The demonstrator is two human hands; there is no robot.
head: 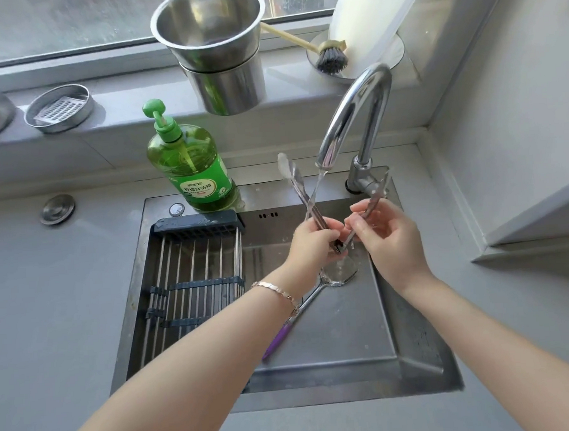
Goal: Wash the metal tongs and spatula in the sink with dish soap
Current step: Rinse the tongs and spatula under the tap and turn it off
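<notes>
The metal tongs are spread in a V over the sink, under a thin stream from the faucet. My left hand grips the left arm of the tongs near the hinge. My right hand pinches the right arm, which reaches up toward the faucet base. Below the hands, a metal spatula with a purple handle lies on the sink floor, its blade under the falling water. A green dish soap pump bottle stands on the sink's back rim.
A dark drying rack fills the sink's left half. On the window sill stand stacked steel pots, a dish brush, a paper towel roll and a small steel tin. A sink plug lies on the grey counter.
</notes>
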